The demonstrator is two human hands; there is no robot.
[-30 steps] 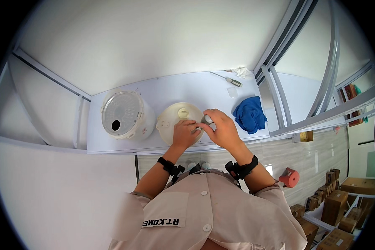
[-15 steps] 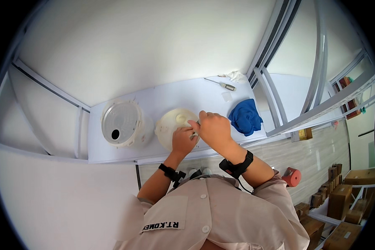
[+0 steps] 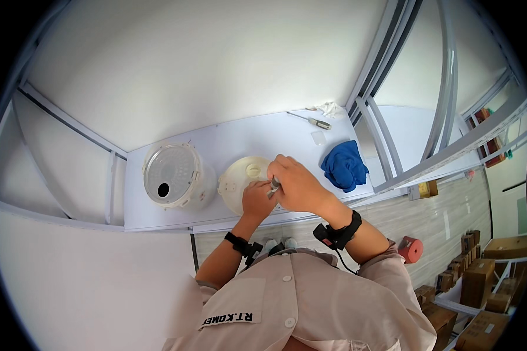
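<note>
Closer in toward the left hand point(image 3: 259, 198) is where the right hand point(image 3: 294, 182) has shifted since half a second ago, and more of the small grey object point(image 3: 274, 185) now shows between the two. Right grip: fingers curled closed around that grey object, its end by the left fingertips. Left grip: fingers bent over the right part of a round cream lid point(image 3: 235, 180); whether they pinch anything I cannot tell. This lid lies on the white table point(image 3: 240, 128), just beside a white pot point(image 3: 194, 172) with a dark round hole in its top. Toward the right sit a blue cloth point(image 3: 344, 166), a clear flat piece point(image 3: 318, 138), a screwdriver point(image 3: 320, 123) and a crumpled white cloth point(image 3: 330, 109).

As for writing, bold dark capitals run across the shirt pocket point(image 3: 233, 295). Faint reddish marks on the pot's side point(image 3: 208, 193) are too small to read, as is a pale label point(image 3: 488, 329) on a cardboard box point(image 3: 477, 339).
</note>
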